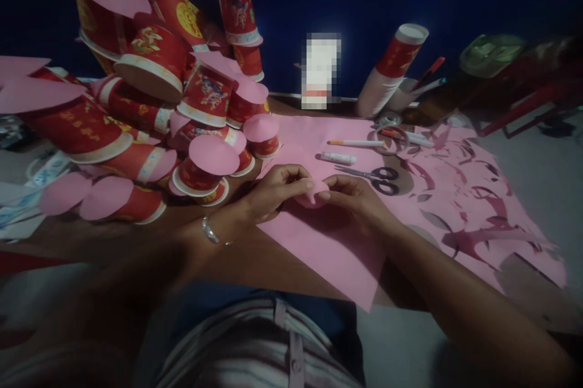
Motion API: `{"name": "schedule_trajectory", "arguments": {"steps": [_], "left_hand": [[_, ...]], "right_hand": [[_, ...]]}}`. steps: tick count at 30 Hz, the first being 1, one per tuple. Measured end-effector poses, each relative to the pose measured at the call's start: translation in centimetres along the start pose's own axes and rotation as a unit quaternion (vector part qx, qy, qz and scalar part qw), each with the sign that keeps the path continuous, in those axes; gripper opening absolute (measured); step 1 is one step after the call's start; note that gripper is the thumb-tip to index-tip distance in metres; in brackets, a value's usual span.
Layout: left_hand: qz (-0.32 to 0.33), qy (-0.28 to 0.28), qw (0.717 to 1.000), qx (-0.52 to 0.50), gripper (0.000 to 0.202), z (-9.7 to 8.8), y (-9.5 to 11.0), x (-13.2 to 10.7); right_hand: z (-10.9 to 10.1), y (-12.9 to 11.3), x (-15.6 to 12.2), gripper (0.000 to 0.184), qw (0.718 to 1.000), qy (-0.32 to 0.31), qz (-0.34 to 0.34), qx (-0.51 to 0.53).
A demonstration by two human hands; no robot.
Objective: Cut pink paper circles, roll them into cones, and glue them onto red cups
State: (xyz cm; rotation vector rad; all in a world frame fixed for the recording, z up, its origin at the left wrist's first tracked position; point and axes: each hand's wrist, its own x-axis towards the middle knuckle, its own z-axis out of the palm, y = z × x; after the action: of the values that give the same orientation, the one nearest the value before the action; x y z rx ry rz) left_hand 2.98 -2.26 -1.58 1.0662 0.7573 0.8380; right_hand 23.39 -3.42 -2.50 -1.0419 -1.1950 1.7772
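Between my two hands is a small piece of pink paper [311, 198], bent or curled, held over a large pink sheet [337, 242] on the table. My left hand [283, 190] pinches its left side between thumb and fingers. From the right, my right hand [348, 197] pinches the other side. Just beyond my right hand lie black-handled scissors [373, 176], blades pointing left, and a white glue stick [339, 158]. A white and orange pen [355, 142] rests farther back on the sheet.
Red paper cups with pink cone tops [214, 154] are piled at the left. Stacked cups [387, 75] lean at the back, near a roll of tape [394, 139]. Cut pink paper scraps [473, 194] cover the right side. A lit, blurred-out screen [321, 72] stands at the back.
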Motion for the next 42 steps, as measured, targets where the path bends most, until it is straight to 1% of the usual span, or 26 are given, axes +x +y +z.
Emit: {"name": "schedule_trajectory", "arguments": {"steps": [2, 4, 8, 10, 14, 20, 23, 25, 29, 33, 37, 40, 42], "left_hand": [[-0.002, -0.004, 1.0, -0.004, 0.03, 0.0, 0.1, 0.0], [0.001, -0.011, 1.0, 0.0, 0.029, 0.0, 0.2, 0.0], [0.0, 0.001, 1.0, -0.01, 0.025, -0.2, 0.1, 0.0], [-0.006, 0.014, 0.999, -0.031, 0.023, -0.4, -0.2, 0.1], [-0.014, 0.027, 0.998, -0.059, 0.024, -0.5, -0.5, 0.1], [-0.036, 0.015, 0.998, -0.056, 0.026, -0.3, -0.2, 0.1], [-0.042, 0.02, 0.997, -0.062, 0.028, -0.3, -0.2, 0.2], [-0.046, 0.025, 0.996, -0.07, 0.029, -0.4, -0.3, 0.2], [-0.07, 0.045, 0.994, -0.072, 0.03, -0.7, -0.4, 0.1], [-0.083, 0.049, 0.993, -0.066, 0.029, -1.0, -0.6, 0.1], [-0.089, 0.043, 0.993, -0.067, 0.03, -1.2, -0.7, 0.2], [-0.078, 0.043, 0.993, -0.071, 0.029, -1.2, -0.8, 0.2], [-0.075, 0.041, 0.994, -0.068, 0.028, -1.1, -0.7, 0.2]], "right_hand": [[0.0, 0.0, -0.1, 0.025, 1.0, -0.013, 0.015, 0.004], [-0.1, 0.1, -0.1, 0.025, 1.0, -0.01, 0.008, 0.01], [-0.2, 0.1, 0.1, 0.026, 0.999, 0.031, -0.018, 0.02], [-0.2, 0.1, 0.1, 0.026, 0.999, 0.039, -0.023, 0.026], [0.0, -0.1, 0.0, 0.026, 0.999, 0.014, -0.022, 0.023], [0.2, -0.1, -0.1, 0.029, 1.0, -0.002, -0.01, 0.015], [0.1, -0.2, -0.1, 0.028, 1.0, -0.009, -0.012, 0.013], [-0.1, -0.2, 0.0, 0.029, 0.999, 0.009, -0.021, 0.024], [-0.1, -0.2, 0.1, 0.032, 0.996, 0.069, -0.037, 0.046], [0.0, -0.3, 0.1, 0.033, 0.996, 0.072, -0.039, 0.036], [0.1, -0.4, 0.0, 0.041, 0.997, 0.064, -0.029, 0.031], [0.1, -0.1, 0.0, 0.046, 0.996, 0.077, -0.026, 0.048], [0.0, 0.1, 0.1, 0.044, 0.996, 0.07, -0.026, 0.052]]}}
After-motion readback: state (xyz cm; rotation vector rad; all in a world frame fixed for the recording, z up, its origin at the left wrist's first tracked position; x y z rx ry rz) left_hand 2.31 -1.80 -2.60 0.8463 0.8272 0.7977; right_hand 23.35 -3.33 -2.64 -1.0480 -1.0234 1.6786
